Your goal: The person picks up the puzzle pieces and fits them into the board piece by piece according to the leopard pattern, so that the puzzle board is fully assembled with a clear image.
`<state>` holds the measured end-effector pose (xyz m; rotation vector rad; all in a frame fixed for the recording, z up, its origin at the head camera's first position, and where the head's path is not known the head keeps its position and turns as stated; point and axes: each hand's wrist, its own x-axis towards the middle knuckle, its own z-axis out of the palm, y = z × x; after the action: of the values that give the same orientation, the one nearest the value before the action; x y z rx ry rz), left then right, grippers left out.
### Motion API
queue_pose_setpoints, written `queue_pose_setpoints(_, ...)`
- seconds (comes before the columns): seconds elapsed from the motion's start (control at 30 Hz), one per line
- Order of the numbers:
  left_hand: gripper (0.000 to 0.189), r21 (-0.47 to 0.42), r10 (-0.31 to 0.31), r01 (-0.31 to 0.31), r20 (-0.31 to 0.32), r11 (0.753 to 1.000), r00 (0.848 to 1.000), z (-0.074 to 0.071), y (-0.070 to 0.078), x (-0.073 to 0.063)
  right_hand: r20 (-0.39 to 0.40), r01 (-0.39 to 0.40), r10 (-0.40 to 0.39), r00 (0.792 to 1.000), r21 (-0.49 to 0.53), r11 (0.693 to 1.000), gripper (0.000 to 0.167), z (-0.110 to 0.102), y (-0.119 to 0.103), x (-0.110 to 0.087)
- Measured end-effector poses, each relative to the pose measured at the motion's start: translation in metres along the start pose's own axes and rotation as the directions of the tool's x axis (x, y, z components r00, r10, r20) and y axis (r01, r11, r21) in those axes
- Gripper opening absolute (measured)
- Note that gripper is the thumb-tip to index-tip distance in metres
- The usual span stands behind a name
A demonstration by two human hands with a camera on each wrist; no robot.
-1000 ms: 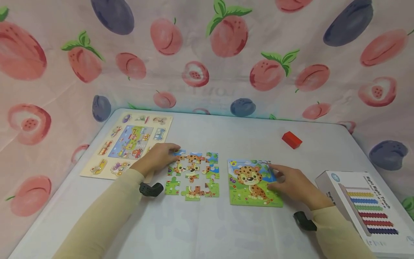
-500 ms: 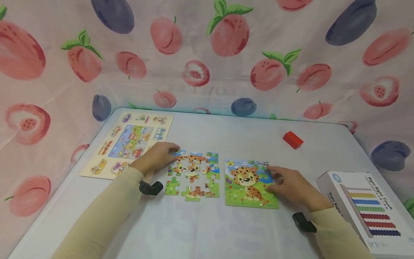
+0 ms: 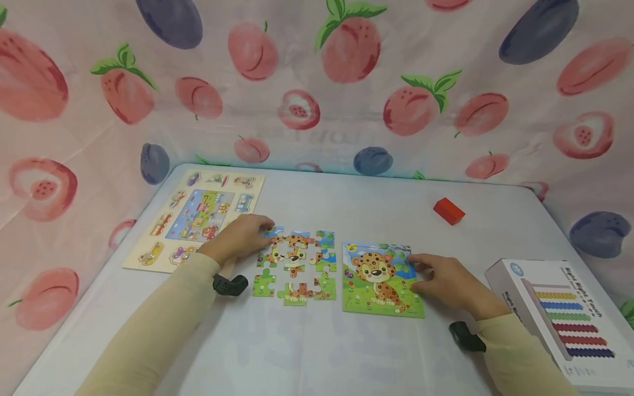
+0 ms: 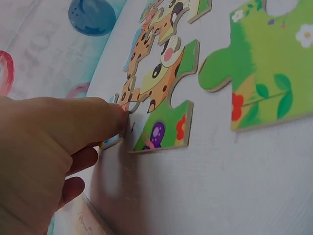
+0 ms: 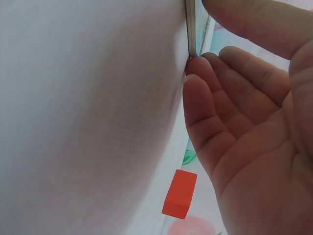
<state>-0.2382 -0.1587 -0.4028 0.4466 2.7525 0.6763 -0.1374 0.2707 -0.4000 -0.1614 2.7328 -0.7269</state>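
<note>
My left hand (image 3: 242, 239) is at the upper left corner of a group of separate cardboard leopard puzzle pieces (image 3: 295, 258). Its thumb and a finger hold the blue corner piece (image 3: 278, 233) by its edge, though the forefinger's grip is partly hidden. In the left wrist view the leopard's face piece (image 4: 164, 73) and a green flower piece (image 4: 264, 73) lie beside the thumb. To the right lies a square leopard picture board (image 3: 381, 280), flat on the table. My right hand (image 3: 448, 286) touches its right edge with loosely bent fingers and the thumb apart from them.
A wooden vehicle puzzle board (image 3: 148, 220) lies at the back left, partly behind my left hand. A red block (image 3: 449, 211) sits at the back right. Beyond my right wrist stands a white box (image 3: 559, 324) printed with coloured strips. A fruit-patterned cloth (image 3: 297, 66) closes off the back.
The leopard picture board has slid slightly left, toward the loose pieces, with my right hand at its edge. My left hand has stayed at the corner piece.
</note>
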Motion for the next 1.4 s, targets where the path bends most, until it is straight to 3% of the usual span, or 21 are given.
queue_pose_setpoints(0.5, 0.046, 0.052, 0.066, -0.063, -0.059, 0.997, 0.996, -0.003, 0.001, -0.002, 0.005, -0.005, 0.005, 1.000, 0.002, 1.000, 0.066, 0.000, -0.001, 0.000)
queue_pose_setpoints(0.8, 0.044, 0.073, 0.095, -0.094, -0.013, 0.993, 0.995, -0.003, 0.027, 0.001, 0.008, -0.009, 0.009, 1.000, 0.003, 1.000, 0.066, -0.001, -0.001, 0.001)
queue_pose_setpoints(1.07, 0.042, 0.073, 0.212, -0.211, -0.002, 0.975, 0.977, 0.008, 0.049, 0.006, 0.014, -0.008, 0.007, 1.000, 0.008, 1.000, 0.066, -0.003, -0.003, 0.000)
queue_pose_setpoints(1.4, 0.040, 0.044, 0.266, -0.266, 0.008, 0.963, 0.964, 0.025, 0.075, 0.011, 0.015, -0.014, 0.014, 1.000, -0.004, 1.000, 0.067, -0.002, -0.006, 0.001)
